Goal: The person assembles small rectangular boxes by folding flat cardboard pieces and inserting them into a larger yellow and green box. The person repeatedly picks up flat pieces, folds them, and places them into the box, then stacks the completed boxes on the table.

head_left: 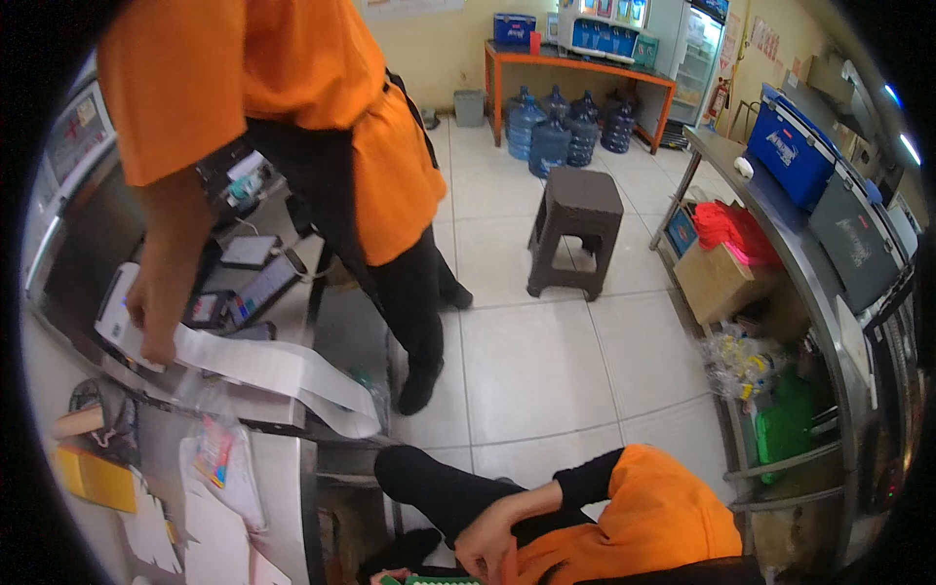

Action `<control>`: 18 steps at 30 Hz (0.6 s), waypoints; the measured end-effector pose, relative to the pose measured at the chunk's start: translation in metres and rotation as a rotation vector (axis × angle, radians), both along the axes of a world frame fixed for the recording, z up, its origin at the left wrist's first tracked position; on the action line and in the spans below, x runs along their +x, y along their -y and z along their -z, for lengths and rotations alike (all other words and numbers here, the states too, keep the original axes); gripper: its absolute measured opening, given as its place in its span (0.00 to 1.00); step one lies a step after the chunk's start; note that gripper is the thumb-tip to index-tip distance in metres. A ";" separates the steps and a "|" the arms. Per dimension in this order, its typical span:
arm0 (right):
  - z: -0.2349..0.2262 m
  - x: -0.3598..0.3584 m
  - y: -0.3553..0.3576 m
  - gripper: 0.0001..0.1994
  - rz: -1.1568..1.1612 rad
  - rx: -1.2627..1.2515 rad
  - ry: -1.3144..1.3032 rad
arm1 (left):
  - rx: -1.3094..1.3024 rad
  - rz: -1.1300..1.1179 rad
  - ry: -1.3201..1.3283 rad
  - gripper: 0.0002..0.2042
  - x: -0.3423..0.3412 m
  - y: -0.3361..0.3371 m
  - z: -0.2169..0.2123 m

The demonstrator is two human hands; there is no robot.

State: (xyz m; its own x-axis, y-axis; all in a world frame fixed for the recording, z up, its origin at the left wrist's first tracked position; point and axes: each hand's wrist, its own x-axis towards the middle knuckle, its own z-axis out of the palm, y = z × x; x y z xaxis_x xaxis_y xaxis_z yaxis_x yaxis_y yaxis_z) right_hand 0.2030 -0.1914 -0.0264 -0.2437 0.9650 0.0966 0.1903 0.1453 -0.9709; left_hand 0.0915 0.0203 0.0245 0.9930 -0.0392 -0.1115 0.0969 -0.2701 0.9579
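Note:
At the lower edge, my right hand [489, 536] reaches in from an orange sleeve over a black one. Its fingers bend downward against a thin orange-red piece [509, 563], whose kind I cannot make out. Just below lies a bright green object [444, 581], mostly cut off by the picture's edge. A small part of my left hand [390, 576] shows at the green object's left end, with its fingers against it. My black-clad leg [439, 487] stretches out beyond my hands.
On the left, a standing person in orange [312, 68] touches a long paper strip [263, 363] at a counter. A brown stool [581, 229] stands on white tiles. Blue water jugs [549, 146] sit beneath an orange table [585, 62]. A steel table [770, 219] with coolers runs along the right.

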 end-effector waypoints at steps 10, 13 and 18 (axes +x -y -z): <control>-0.026 -0.015 -0.042 0.13 0.864 0.105 -0.249 | 0.223 -0.649 -0.142 0.22 -0.021 0.004 0.010; -0.027 -0.027 -0.058 0.08 1.039 0.372 -0.032 | 0.313 -0.798 -0.134 0.22 -0.022 0.004 0.011; -0.032 -0.040 -0.068 0.06 1.135 0.660 0.120 | 0.245 -0.749 -0.107 0.22 -0.025 0.002 0.017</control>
